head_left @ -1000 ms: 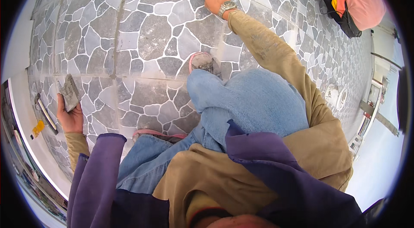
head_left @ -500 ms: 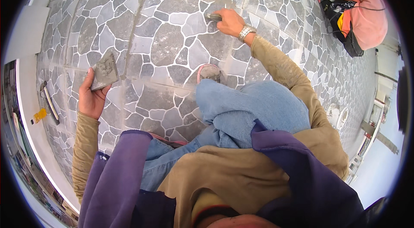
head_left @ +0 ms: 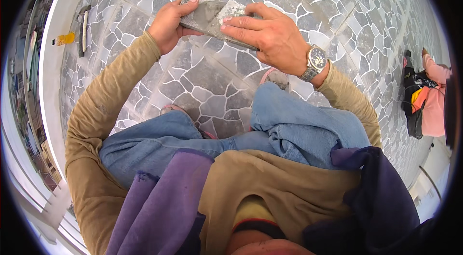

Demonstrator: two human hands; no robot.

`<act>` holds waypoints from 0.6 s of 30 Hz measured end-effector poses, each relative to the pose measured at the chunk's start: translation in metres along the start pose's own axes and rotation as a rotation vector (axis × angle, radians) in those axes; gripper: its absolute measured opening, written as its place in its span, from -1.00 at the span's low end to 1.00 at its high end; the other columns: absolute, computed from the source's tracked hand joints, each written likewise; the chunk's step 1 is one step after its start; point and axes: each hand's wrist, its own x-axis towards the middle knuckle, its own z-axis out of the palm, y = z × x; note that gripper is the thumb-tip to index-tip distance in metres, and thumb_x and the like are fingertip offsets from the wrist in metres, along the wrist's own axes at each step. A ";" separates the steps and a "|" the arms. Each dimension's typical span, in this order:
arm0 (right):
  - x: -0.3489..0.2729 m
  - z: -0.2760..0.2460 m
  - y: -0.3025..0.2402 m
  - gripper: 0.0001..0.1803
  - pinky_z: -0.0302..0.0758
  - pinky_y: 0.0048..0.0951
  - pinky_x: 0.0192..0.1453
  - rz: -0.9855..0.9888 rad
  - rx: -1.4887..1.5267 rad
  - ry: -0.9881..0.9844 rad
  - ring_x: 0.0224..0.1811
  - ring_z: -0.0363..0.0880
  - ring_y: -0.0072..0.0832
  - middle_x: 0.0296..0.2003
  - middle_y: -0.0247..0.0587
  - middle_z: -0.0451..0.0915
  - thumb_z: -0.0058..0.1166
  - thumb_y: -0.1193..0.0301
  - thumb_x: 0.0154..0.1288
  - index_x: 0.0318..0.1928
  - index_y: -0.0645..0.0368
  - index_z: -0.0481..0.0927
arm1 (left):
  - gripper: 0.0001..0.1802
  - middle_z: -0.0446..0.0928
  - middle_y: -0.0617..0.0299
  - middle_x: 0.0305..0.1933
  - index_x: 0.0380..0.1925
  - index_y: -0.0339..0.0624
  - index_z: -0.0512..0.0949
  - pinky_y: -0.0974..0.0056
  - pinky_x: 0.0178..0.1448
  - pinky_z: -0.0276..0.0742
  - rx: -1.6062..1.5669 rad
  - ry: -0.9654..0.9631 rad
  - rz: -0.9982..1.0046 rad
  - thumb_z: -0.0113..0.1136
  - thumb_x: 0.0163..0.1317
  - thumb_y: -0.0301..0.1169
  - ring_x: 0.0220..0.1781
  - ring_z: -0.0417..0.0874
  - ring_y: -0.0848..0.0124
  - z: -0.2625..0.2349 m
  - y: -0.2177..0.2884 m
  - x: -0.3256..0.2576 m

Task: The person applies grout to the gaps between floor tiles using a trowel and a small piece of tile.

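Note:
In front of my knees, my left hand (head_left: pixel 170 22) grips one end of a flat grey plate (head_left: pixel 205 11) smeared with wet mortar, its thumb on top and fingers beneath. My right hand (head_left: pixel 277 35) is closed over the other end. Its fingers press across a whitish, rough-textured patch (head_left: pixel 231 11) on the upper face. Whether the small tool seen earlier in that hand is still there is hidden by the fingers. Under both hands lies the floor of grey stone-patterned tiles (head_left: pixel 212 98) with pale joint lines.
At the left, a hammer (head_left: pixel 83 33) and a bottle of yellow liquid (head_left: pixel 66 39) lie by a white ledge (head_left: pixel 52 76). My shoes (head_left: pixel 277 78) rest on the tiles between the hands and my knees. Far right, another person in pink (head_left: pixel 431 98) crouches on the floor.
My right hand has come back from the floor and met my left hand at the plate. The left hand has moved forward and inward. The whole view has turned, shifting the other person farther right.

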 end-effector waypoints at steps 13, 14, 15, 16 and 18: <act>-0.211 -0.043 0.186 -0.61 0.55 -0.21 0.02 1.206 0.968 0.286 -0.10 0.62 -0.24 -0.12 -0.18 0.72 0.18 0.42 0.23 0.09 0.09 0.68 | -0.59 0.63 0.00 0.15 0.18 -0.36 0.47 0.24 -0.03 0.85 -0.342 0.021 0.060 -0.08 0.60 -0.23 0.07 0.76 0.24 -0.078 -0.011 -0.015; -0.204 -0.037 0.184 -0.63 0.52 -0.08 0.24 1.034 1.064 0.258 0.05 0.61 -0.03 -0.06 -0.06 0.72 0.15 0.35 0.24 0.07 0.02 0.71 | -0.59 0.63 0.00 0.15 0.18 -0.35 0.48 0.23 -0.03 0.85 -0.332 0.017 0.036 -0.07 0.60 -0.23 0.06 0.76 0.24 -0.080 -0.014 -0.018; -0.210 -0.030 0.195 -0.63 0.52 -0.08 0.24 1.042 1.055 0.267 0.05 0.61 -0.03 -0.06 -0.06 0.72 0.15 0.35 0.24 0.07 0.02 0.71 | -0.59 0.63 0.01 0.15 0.18 -0.34 0.48 0.22 -0.02 0.85 -0.326 0.002 0.010 -0.07 0.60 -0.22 0.05 0.77 0.24 -0.078 -0.016 -0.017; -0.234 -0.026 0.214 -0.57 0.58 -0.12 0.09 1.105 0.314 0.069 -0.02 0.63 -0.12 -0.05 -0.12 0.71 0.19 0.40 0.20 0.12 0.05 0.66 | -0.59 0.63 0.02 0.15 0.17 -0.33 0.48 0.22 -0.01 0.85 -0.322 -0.036 0.007 -0.07 0.60 -0.22 0.04 0.77 0.25 -0.067 -0.015 -0.006; -0.254 0.006 0.214 -0.50 0.64 -0.17 -0.07 1.069 -0.404 -0.158 -0.09 0.65 -0.20 -0.04 -0.19 0.70 0.22 0.45 0.16 0.17 0.09 0.61 | -0.59 0.63 0.03 0.15 0.17 -0.33 0.48 0.22 -0.01 0.85 -0.324 -0.034 0.000 -0.07 0.60 -0.22 0.05 0.76 0.25 -0.068 -0.021 0.003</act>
